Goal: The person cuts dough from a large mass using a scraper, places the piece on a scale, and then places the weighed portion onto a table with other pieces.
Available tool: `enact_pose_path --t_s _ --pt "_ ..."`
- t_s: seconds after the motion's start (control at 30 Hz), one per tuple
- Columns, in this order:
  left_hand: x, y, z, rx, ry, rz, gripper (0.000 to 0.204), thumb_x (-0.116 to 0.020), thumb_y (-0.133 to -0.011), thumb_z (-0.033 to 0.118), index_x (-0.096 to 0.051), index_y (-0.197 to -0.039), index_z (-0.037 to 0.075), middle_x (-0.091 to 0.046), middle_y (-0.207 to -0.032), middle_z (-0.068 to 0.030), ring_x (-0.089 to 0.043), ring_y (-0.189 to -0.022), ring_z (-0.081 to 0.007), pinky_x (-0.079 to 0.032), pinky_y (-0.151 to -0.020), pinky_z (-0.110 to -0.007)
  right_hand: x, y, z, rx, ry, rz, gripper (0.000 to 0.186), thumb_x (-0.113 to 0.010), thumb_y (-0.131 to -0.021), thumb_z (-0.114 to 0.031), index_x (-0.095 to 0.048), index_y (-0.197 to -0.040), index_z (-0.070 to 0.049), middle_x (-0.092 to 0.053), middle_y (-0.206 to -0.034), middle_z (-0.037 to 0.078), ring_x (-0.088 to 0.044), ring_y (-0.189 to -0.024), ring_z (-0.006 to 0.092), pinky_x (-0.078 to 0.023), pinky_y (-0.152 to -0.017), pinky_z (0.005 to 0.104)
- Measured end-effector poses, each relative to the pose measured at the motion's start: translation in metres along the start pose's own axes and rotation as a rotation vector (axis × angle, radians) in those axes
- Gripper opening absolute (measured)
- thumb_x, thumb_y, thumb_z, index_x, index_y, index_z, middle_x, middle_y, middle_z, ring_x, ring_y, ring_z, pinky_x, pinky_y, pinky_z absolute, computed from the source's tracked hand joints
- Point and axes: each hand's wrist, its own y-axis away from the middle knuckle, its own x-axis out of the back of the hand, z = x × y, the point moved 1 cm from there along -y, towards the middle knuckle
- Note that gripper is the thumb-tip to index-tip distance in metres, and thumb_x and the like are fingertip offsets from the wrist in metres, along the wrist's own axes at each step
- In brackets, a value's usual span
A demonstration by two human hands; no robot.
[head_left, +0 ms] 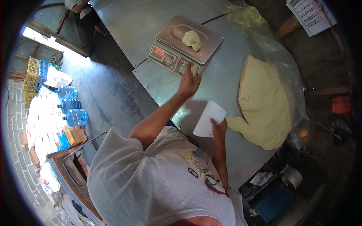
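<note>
A large slab of pale yellow dough (266,101) lies on the metal table (151,81), with a narrow tongue of it reaching toward my right hand (219,130). That hand grips a flat white dough scraper (208,119) by its edge, close to the tongue's tip. My left hand (189,84) is at the near side of a digital scale (164,58), fingers closed around a small piece of dough (194,70). A few small dough lumps (191,39) rest on the scale's steel pan (205,49). Red digits glow on its display.
Clear plastic sheeting (292,75) lies along the dough's far side. Yellowish scraps (250,16) sit at the table's far end. On the floor to the left stand blue water jugs (71,105), stacked crates (34,75) and white sacks (39,113). Another person (77,5) is at the upper left.
</note>
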Motion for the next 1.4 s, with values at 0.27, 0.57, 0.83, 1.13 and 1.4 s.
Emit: enact_pose_path --t_s 0.27,0.57,0.83,1.13,1.4 --pt "0.008 -0.128 0.082 -0.448 -0.113 0.232 0.035 -0.055 -0.089 0.001 -0.047 -0.123 0.001 -0.046 -0.125 -0.0246 -0.052 -0.107 -0.0442 -0.045 -0.091 -0.047 0.108 0.083 -0.023 -0.201 -0.241 0.432 0.049 -0.066 -0.082 0.004 -0.051 -0.128 0.006 -0.061 -0.121 0.014 -0.060 -0.109 0.0223 -0.045 -0.095 0.0340" --pt "-0.068 0.116 -0.060 0.179 0.070 -0.678 0.014 -0.071 -0.081 0.008 -0.070 -0.095 0.004 -0.069 -0.093 -0.0094 -0.065 -0.084 -0.0214 -0.051 -0.077 -0.033 0.084 0.069 -0.027 -0.066 -0.022 0.377 0.040 -0.071 -0.081 -0.007 -0.059 -0.117 0.005 -0.067 -0.106 0.013 -0.063 -0.097 0.0225 -0.048 -0.087 0.0356" --pt "-0.035 0.118 -0.073 0.066 -0.179 -0.637 0.029 -0.075 -0.075 0.012 -0.069 -0.102 0.004 -0.067 -0.086 -0.0134 -0.066 -0.075 -0.0277 -0.053 -0.071 -0.037 -0.015 0.018 -0.100 -0.044 0.671 0.148 0.038 -0.068 -0.083 -0.018 -0.046 -0.109 0.000 -0.066 -0.086 0.026 -0.065 -0.083 0.0441 -0.051 -0.074 0.0517" --pt "-0.037 0.066 -0.072 0.102 0.038 -0.493 0.028 -0.055 -0.084 0.000 -0.042 -0.109 0.001 -0.059 -0.088 -0.0181 -0.058 -0.084 -0.0390 -0.048 -0.079 -0.044 -0.042 -0.037 -0.040 -0.028 0.565 0.206 0.047 -0.067 -0.080 -0.012 -0.047 -0.120 0.004 -0.066 -0.096 0.028 -0.064 -0.094 0.0455 -0.050 -0.085 0.0505" --pt "0.034 -0.140 0.051 -0.511 -0.396 0.205 0.062 -0.065 -0.083 0.018 -0.035 -0.133 -0.003 -0.045 -0.129 -0.0255 -0.042 -0.122 -0.0438 -0.037 -0.097 -0.051 0.035 0.019 -0.036 0.044 0.017 0.326 0.047 -0.068 -0.080 -0.001 -0.052 -0.123 0.007 -0.064 -0.112 0.018 -0.063 -0.103 0.0288 -0.046 -0.092 0.0375"
